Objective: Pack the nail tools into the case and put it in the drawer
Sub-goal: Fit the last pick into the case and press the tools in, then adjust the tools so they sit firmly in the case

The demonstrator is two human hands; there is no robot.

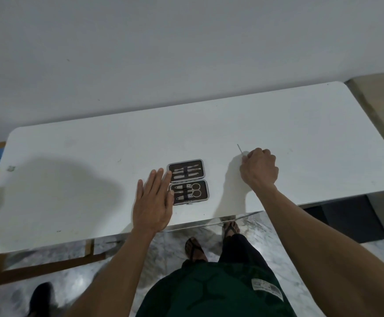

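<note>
Two bare forearms reach forward from the bottom of the view over a white tabletop point(72, 156). At the centre lies the open nail-tool case point(188, 182), both dark halves flat, with small metal tools strapped inside, scissors point(196, 190) in the near half. Left hand point(153, 200) lies flat with straight fingers, its fingertips touching the case's left edge, holding nothing. Right hand point(259, 169), well to the right of the case, has a closed grip pinching a thin metal tool point(240, 149) whose tip sticks up past the fingers. That tool looks light, stiff, smooth and probably pointed, so it is best pinched along its shaft, away from the tip. No drawer is visible.
</note>
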